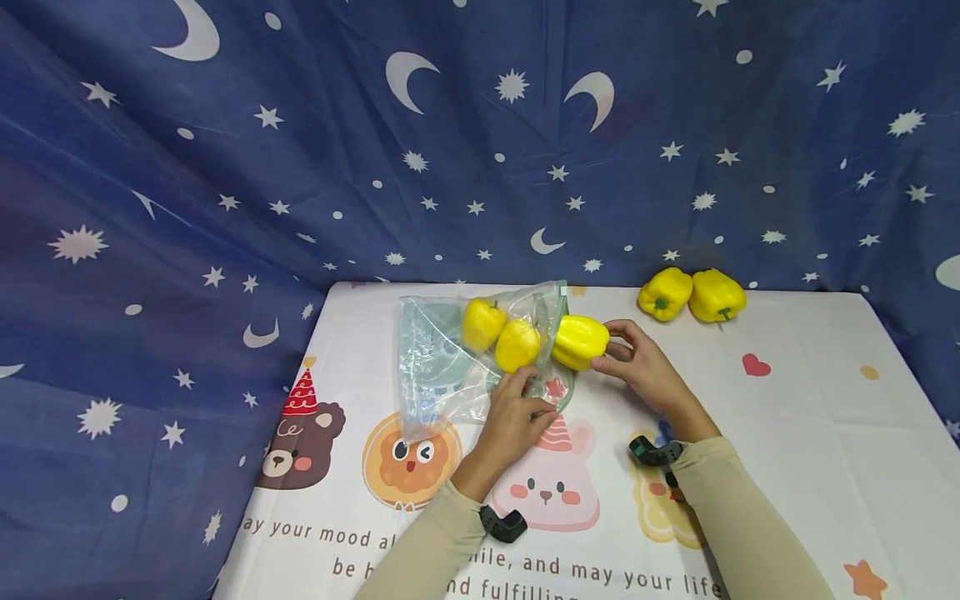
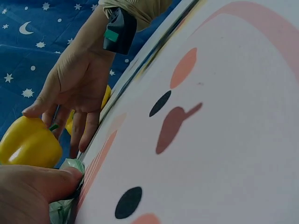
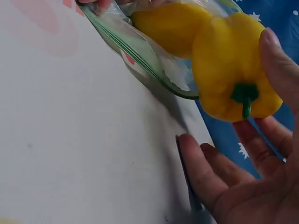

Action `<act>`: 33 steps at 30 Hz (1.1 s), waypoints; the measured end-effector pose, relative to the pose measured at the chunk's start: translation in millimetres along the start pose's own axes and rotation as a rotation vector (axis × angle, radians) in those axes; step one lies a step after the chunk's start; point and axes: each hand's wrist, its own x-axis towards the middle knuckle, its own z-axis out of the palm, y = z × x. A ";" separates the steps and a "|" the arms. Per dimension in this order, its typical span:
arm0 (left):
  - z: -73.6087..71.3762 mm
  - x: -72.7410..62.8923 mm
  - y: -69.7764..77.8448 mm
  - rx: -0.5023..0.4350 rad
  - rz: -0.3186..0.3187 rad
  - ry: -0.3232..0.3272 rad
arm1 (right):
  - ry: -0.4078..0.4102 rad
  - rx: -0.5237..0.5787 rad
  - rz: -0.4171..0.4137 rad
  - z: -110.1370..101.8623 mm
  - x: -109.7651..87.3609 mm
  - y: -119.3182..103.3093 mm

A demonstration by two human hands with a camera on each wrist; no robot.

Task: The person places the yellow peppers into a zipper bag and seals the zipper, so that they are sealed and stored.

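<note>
A clear zip bag with a green-edged mouth lies on the table, its opening facing right. Two yellow bell peppers, one behind and one nearer the mouth, are inside it. My left hand pinches the near edge of the mouth, thumb on the green rim in the left wrist view. At the opening, my right hand holds another yellow bell pepper between thumb and fingers. Its green stem points toward the right palm, while its other end meets the bag mouth.
Two more yellow bell peppers, a left one and a right one, sit side by side at the table's back edge. A white cloth with printed cartoons covers the table. Behind it hangs a blue curtain with moons and stars.
</note>
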 end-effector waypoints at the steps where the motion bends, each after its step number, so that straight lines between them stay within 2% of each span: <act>1: 0.0 -0.1 0.0 0.001 0.001 -0.003 | -0.011 0.047 0.005 -0.2 0.6 1.0; 6: 0.7 -1.1 -0.7 0.011 0.009 -0.005 | -0.092 0.226 -0.009 -0.8 4.1 4.6; 10: 0.7 -1.2 -1.0 0.011 -0.006 -0.024 | -0.134 0.275 0.019 -0.1 5.9 2.5; 16: -0.6 -1.4 -0.3 0.020 -0.009 -0.036 | -0.142 0.340 0.021 4.4 7.3 -0.8; 22: -1.3 -1.2 0.6 0.028 0.006 -0.032 | -0.130 0.357 0.002 8.2 10.0 0.4; 33: -2.5 -1.3 3.6 0.014 -0.008 -0.036 | -0.164 0.417 0.022 3.9 10.5 2.8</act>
